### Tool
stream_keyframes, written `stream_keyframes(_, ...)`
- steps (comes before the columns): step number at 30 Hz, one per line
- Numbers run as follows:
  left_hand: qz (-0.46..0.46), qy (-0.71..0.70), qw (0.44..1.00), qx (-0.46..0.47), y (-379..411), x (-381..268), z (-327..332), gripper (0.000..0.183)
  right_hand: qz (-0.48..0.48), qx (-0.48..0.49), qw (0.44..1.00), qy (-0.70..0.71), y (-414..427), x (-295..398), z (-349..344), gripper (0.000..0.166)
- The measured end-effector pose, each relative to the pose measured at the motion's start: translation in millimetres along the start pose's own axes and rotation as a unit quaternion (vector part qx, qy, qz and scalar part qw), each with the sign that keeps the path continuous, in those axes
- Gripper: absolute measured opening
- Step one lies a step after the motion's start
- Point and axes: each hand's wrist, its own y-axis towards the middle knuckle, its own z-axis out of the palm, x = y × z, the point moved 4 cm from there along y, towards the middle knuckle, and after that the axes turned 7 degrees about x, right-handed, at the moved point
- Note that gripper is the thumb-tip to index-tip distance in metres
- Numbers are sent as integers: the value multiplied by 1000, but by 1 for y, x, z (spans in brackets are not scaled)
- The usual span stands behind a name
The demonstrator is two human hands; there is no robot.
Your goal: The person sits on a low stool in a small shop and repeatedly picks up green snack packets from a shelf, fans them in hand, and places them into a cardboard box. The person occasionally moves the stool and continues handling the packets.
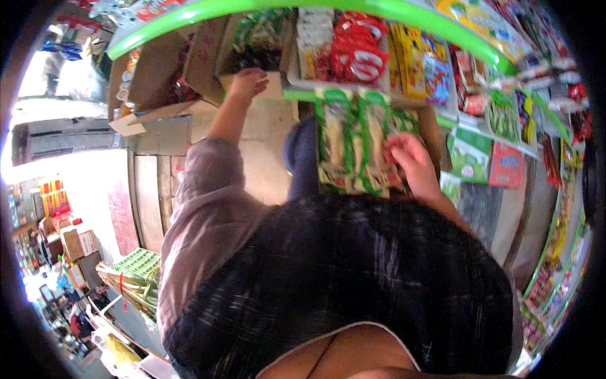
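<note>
In front of my torso stands an open cardboard box (428,135), close to my dark-trousered leg (303,161). Green-edged plastic packets (335,137) with long pale food inside lie in it. My right hand (411,158) is at the box's right side, thumb and fingers bent beside the nearest packet (375,135); blur hides whether it grips the packet's edge. Farther off to the left, my left hand (249,84) is at the front flap of another cardboard box (270,85). Its fingers are slightly curled, and contact is unclear. Green and dark packets (260,38) fill that box.
A bright green shelf edge (331,4) arches across the top. Beneath it are red packets (360,47) and yellow packets (407,59) in trays. More snack shelves (558,237) run down the right. At lower left lie bundled long green stalks (128,286) beside a green patterned carton (139,262).
</note>
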Motion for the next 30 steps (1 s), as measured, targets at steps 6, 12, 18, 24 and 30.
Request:
stream_keyframes(6,186,-45,980,60,-146,-69,86,20,-11,-3,992,128,-2,6,18,22)
stream_keyframes(12,184,-82,968,152,-239,-54,178,20,-8,-35,998,42,-12,-3,28,28)
stream_keyframes(18,202,13,975,97,-260,-4,199,23,3,-43,995,-87,-13,-15,24,42)
stream_keyframes(24,215,-31,974,66,-251,6,200,26,14,9,974,227,-31,32,8,35)
stream_keyframes(30,103,-200,968,111,-265,-6,217,38,-33,54,910,411,-33,29,19,29)
